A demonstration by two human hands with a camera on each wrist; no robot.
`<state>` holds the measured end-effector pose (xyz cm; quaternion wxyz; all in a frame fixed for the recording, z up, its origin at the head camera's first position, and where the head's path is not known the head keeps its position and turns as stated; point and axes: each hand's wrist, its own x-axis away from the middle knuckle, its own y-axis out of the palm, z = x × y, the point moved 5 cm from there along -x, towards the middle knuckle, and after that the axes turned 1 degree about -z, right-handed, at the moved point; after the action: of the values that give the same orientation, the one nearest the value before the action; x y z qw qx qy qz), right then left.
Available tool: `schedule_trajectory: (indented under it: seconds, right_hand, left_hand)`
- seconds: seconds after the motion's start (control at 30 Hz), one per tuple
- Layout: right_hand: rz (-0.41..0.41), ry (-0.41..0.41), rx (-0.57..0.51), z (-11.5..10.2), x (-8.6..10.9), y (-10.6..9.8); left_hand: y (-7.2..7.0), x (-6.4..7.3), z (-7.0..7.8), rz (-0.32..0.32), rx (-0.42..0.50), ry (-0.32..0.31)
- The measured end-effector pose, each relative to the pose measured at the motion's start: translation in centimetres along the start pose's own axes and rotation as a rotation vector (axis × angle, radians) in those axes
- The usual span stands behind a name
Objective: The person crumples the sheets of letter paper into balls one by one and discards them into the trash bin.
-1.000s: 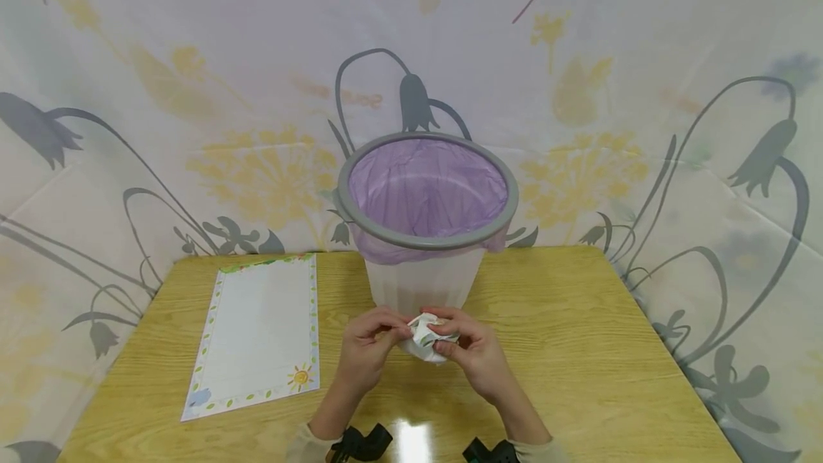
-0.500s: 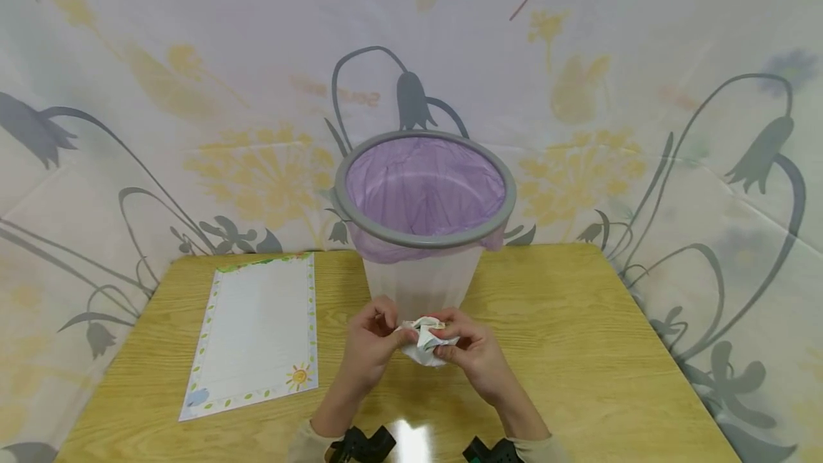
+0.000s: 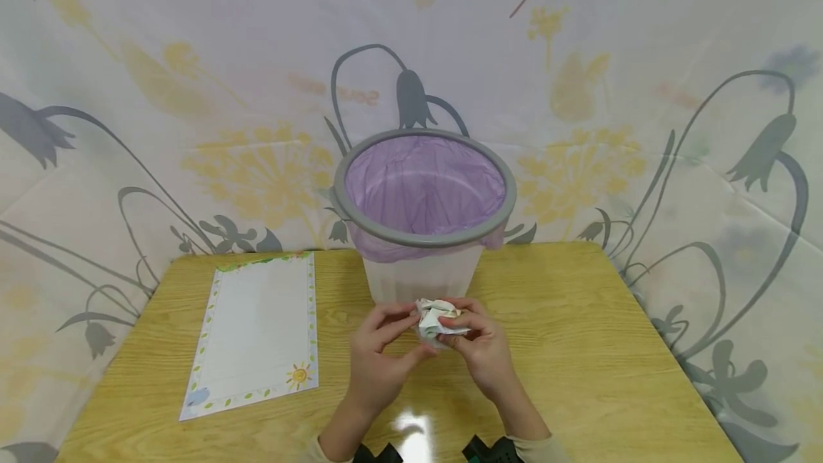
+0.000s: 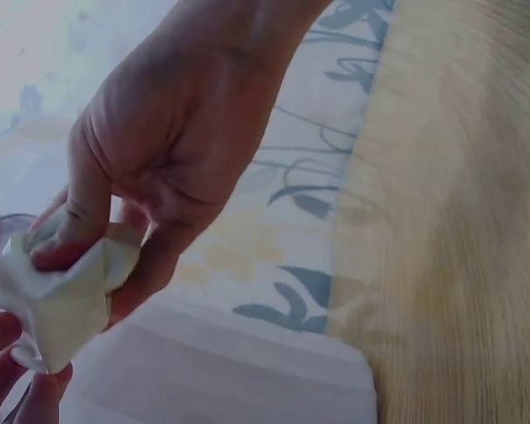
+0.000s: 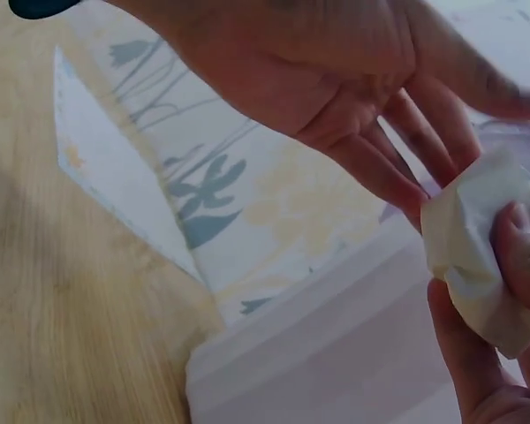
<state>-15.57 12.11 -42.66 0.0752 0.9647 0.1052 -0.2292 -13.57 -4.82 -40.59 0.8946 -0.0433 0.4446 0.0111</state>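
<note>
A crumpled ball of white paper (image 3: pixel 437 320) is held between the two hands, just in front of the bin. The right hand (image 3: pixel 484 345) grips it, thumb on the near side and fingers round it; in the left wrist view this right hand (image 4: pixel 172 141) presses its thumb into the folds. With its fingertips the left hand (image 3: pixel 379 356) touches the ball's left side. Its thumb stands apart from the paper, as the right wrist view shows of the left hand (image 5: pixel 336 79). Some fingertips are hidden behind the crumpled paper (image 5: pixel 473 256).
A white bin (image 3: pixel 418 274) with a grey rim and a purple liner (image 3: pixel 424 191) stands at the back of the wooden table (image 3: pixel 566 349). Flat on the left lies a white sheet (image 3: pixel 257 327) with a leafy border. A flower-printed cloth (image 3: pixel 579 34) hangs behind.
The paper ball has moved slightly up and right and looks more tightly crumpled. The left hand's thumb has come off the paper, and its fingers now touch the ball's side.
</note>
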Motion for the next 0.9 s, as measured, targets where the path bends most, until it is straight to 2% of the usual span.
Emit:
schedule_trajectory:
  seconds: [0.27, 0.33, 0.4, 0.47, 0.6, 0.7, 0.8, 0.9]
  right_hand:
    - [0.059, -0.031, 0.138, 0.06, -0.01, 0.76]
    - [0.066, -0.037, 0.159, 0.01, -0.06, 0.84]
    - [0.057, -0.036, 0.163, 0.0, -0.16, 0.83]
    - [0.04, -0.034, 0.147, -0.01, -0.22, 0.74]
    - [0.015, -0.007, 0.126, 0.17, -0.33, 0.36]
    - [0.014, 0.024, 0.134, 0.41, -0.27, 0.11]
    - [0.022, 0.06, 0.133, 0.6, -0.16, -0.01]
    - [0.027, 0.1, 0.157, 0.76, -0.12, -0.01]
  left_hand:
    - [-0.23, 0.18, -0.32, 0.098, -0.022, -0.16]
    - [-0.32, 0.21, -0.5, 0.103, -0.034, -0.165]
    - [-0.3, 0.18, -0.59, 0.078, -0.079, -0.138]
    - [-0.18, 0.06, -0.53, 0.022, -0.146, -0.082]
    - [0.34, -0.11, -0.39, -0.13, -0.293, 0.086]
    - [0.62, 0.03, -0.39, -0.229, -0.328, 0.204]
    - [0.66, 0.32, -0.5, -0.294, -0.295, 0.251]
    - [0.57, 0.53, -0.73, -0.307, -0.261, 0.235]
